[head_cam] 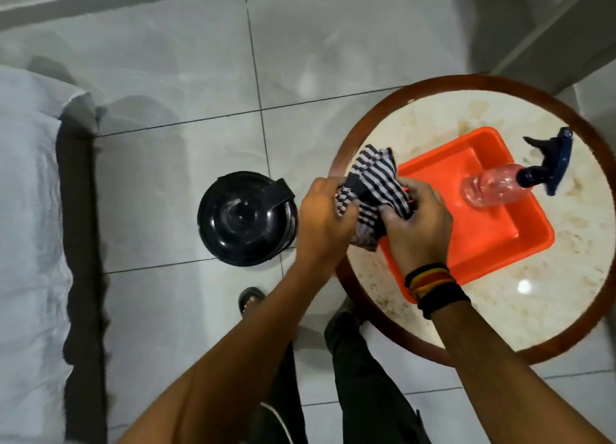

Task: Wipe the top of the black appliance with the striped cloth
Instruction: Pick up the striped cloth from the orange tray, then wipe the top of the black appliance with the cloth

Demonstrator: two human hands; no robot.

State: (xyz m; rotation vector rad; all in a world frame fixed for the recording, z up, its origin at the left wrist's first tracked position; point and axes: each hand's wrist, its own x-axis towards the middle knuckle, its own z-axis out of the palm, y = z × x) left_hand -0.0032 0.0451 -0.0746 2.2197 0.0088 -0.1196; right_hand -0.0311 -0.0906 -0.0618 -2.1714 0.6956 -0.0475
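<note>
left hand (325, 210) and right hand (416, 222): both clenched on crumpled black-and-white striped cloth (373, 183) | cloth: above round marble bench (550, 310) edge, long axis toward the far side | round black appliance (246, 218): on tiled floor, left of hands, untouched

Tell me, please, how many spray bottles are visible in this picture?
1. The spray bottle lies on its side in the orange tray on the round table. Another could be hidden outside the view.
</note>
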